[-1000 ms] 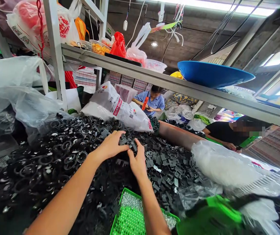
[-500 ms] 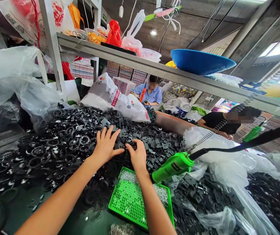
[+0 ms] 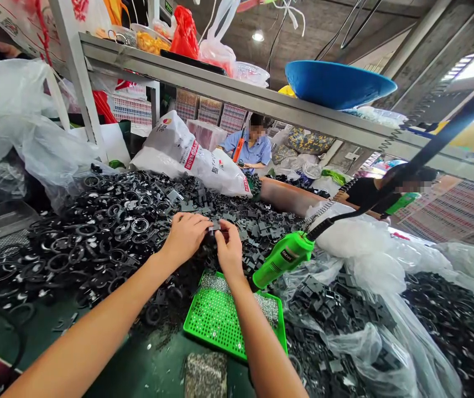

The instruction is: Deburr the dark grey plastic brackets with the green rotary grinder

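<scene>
A broad heap of black plastic rings and clips (image 3: 112, 237) fills the bench. Above it, the left hand (image 3: 185, 239) and right hand (image 3: 229, 249) meet in a narrow pinch – both hold one small black clip (image 3: 214, 226) between their fingertips. Just below lies a green perforated tray (image 3: 215, 320), with a green power tool (image 3: 284, 260) beside the right hand.

Noted: your left hand (image 3: 185, 239) and right hand (image 3: 229, 249) are held close together at centre, fingers curled and fingertips nearly meeting. Both bare forearms (image 3: 95, 326) reach forward from the lower edge, wrists slightly bent.
</scene>
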Motion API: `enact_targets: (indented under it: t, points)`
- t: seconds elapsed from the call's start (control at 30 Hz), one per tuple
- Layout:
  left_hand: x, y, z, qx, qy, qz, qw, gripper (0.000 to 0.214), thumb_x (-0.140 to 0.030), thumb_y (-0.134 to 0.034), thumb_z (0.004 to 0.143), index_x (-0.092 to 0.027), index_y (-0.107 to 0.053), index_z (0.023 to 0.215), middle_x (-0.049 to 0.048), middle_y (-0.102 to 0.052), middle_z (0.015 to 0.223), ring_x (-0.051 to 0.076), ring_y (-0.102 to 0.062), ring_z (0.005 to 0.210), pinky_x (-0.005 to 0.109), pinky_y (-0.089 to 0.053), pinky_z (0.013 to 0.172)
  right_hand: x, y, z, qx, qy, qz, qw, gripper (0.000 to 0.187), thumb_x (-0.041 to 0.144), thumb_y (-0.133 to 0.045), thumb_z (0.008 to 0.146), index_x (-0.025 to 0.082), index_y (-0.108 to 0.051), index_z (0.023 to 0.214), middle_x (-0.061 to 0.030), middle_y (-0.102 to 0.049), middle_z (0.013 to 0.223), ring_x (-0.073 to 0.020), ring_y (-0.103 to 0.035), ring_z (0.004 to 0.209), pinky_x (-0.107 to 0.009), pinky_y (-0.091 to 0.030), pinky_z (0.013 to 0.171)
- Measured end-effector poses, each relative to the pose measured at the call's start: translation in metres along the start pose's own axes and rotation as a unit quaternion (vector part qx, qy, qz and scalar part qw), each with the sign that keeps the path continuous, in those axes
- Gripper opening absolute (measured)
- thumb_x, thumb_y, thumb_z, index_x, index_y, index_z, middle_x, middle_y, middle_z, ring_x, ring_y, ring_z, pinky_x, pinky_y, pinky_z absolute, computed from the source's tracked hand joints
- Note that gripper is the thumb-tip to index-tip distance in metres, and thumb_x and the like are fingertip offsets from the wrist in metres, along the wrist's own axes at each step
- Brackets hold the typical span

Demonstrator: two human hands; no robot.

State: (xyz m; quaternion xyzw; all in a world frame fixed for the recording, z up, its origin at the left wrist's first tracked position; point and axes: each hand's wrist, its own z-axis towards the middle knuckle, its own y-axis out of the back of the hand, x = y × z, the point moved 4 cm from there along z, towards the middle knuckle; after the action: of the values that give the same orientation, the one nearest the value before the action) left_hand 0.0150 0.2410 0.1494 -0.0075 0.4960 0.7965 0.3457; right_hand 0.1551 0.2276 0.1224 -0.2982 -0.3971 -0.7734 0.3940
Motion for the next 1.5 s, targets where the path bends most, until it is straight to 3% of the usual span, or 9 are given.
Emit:
enact_targets:
  t: [0.13, 0.27, 0.53, 0.73, 0.9, 1.0, 1.13, 1.33, 1.5]
  points:
    - [0.017, 0.007, 0.007, -0.043, 0.063, -0.036, 0.996, 0.027, -0.021, -0.045, 0.091, -0.021, -0.069, 0.103, 0.0058, -0.068, 0.098, 0.021, -0.063, 0.093, 0.033, -0.047, 0.088, 0.001, 0.003, -0.002, -0.02, 0.003, -0.032, 0.999, 0.041, 0.022, -0.044, 0.087, 0.018, -0.049, 0.127, -0.0104, -0.057, 0.107, -0.0197, -0.057, 0.091, -0.035, -0.049, 0.083]
    - [0.029, 0.016, 0.002, -0.107, 0.146, -0.075, 0.981, 0.039, -0.025, -0.041, 0.092, -0.018, -0.053, 0.128, 0.0037, -0.067, 0.09, 0.019, -0.064, 0.079, 0.03, -0.05, 0.077, 0.006, 0.006, -0.003, -0.032, 0.016, -0.069, 0.997, 0.036, 0.027, -0.045, 0.089, 0.02, -0.052, 0.124, -0.0131, -0.053, 0.123, -0.0257, -0.046, 0.118, -0.045, -0.038, 0.099]
    - [0.026, 0.012, -0.009, -0.094, 0.136, -0.106, 0.981, 0.034, -0.025, -0.044, 0.089, -0.023, -0.065, 0.116, 0.0013, -0.063, 0.087, 0.016, -0.061, 0.07, 0.027, -0.052, 0.073, 0.015, -0.016, 0.008, 0.085, 0.018, -0.111, 0.99, 0.025, 0.021, -0.051, 0.086, 0.023, -0.064, 0.107, -0.0068, -0.065, 0.101, -0.0223, -0.06, 0.094, -0.038, -0.047, 0.089]
    - [0.042, 0.024, -0.02, -0.124, 0.15, -0.084, 0.977, 0.042, -0.03, -0.048, 0.087, -0.016, -0.056, 0.126, 0.0109, -0.05, 0.116, 0.023, -0.059, 0.09, 0.039, -0.05, 0.087, 0.025, 0.017, -0.064, 0.198, 0.033, -0.14, 0.969, 0.016, 0.015, -0.058, 0.082, 0.028, -0.067, 0.086, -0.0002, -0.066, 0.08, -0.0186, -0.063, 0.076, -0.03, -0.051, 0.073]
    - [0.004, 0.023, -0.062, -0.128, 0.102, -0.128, 0.978, 0.03, -0.029, -0.046, 0.091, -0.021, -0.054, 0.119, 0.0089, -0.051, 0.114, 0.022, -0.056, 0.098, 0.038, -0.051, 0.087, -0.001, 0.036, -0.116, 0.204, -0.001, -0.179, 0.963, 0.035, 0.003, -0.062, 0.069, 0.024, -0.067, 0.098, -0.0084, -0.065, 0.097, -0.0279, -0.064, 0.087, -0.042, -0.053, 0.079]
    - [-0.033, 0.005, -0.105, -0.044, 0.052, -0.173, 0.983, 0.027, -0.021, -0.047, 0.088, -0.026, -0.056, 0.113, 0.0047, -0.058, 0.103, 0.017, -0.062, 0.082, 0.029, -0.057, 0.073, -0.003, 0.045, -0.127, 0.183, -0.01, -0.165, 0.969, 0.028, 0.009, -0.055, 0.08, 0.022, -0.063, 0.103, -0.0102, -0.063, 0.102, -0.0255, -0.064, 0.094, -0.041, -0.053, 0.084]
    - [-0.065, -0.025, -0.161, 0.105, -0.032, -0.213, 0.971, 0.066, -0.011, -0.05, 0.079, -0.029, -0.036, 0.141, 0.008, -0.052, 0.134, 0.024, -0.054, 0.12, 0.036, -0.052, 0.097, 0.019, 0.058, -0.154, 0.146, -0.07, -0.069, 0.984, 0.016, 0.016, -0.051, 0.089, 0.022, -0.061, 0.099, -0.0058, -0.065, 0.094, -0.0185, -0.064, 0.087, -0.03, -0.055, 0.076]
    - [-0.078, -0.038, -0.207, 0.156, -0.076, -0.263, 0.949, 0.055, -0.008, -0.041, 0.09, -0.031, -0.034, 0.14, 0.0023, -0.065, 0.117, 0.015, -0.064, 0.105, 0.022, -0.054, 0.089, 0.04, 0.069, -0.215, 0.124, -0.161, 0.039, 0.978, 0.022, 0.014, -0.055, 0.085, 0.021, -0.061, 0.105, -0.0033, -0.07, 0.091, -0.0138, -0.068, 0.077, -0.02, -0.054, 0.07]
    - [-0.08, -0.051, -0.227, 0.13, -0.056, -0.238, 0.961, 0.027, -0.022, -0.048, 0.094, -0.028, -0.054, 0.119, 0.0011, -0.065, 0.106, 0.015, -0.065, 0.095, 0.022, -0.053, 0.084, 0.012, 0.133, -0.243, 0.125, -0.134, -0.145, 0.972, 0.012, 0.02, -0.051, 0.09, 0.022, -0.063, 0.089, -0.0004, -0.066, 0.075, -0.0139, -0.065, 0.069, -0.02, -0.05, 0.063]
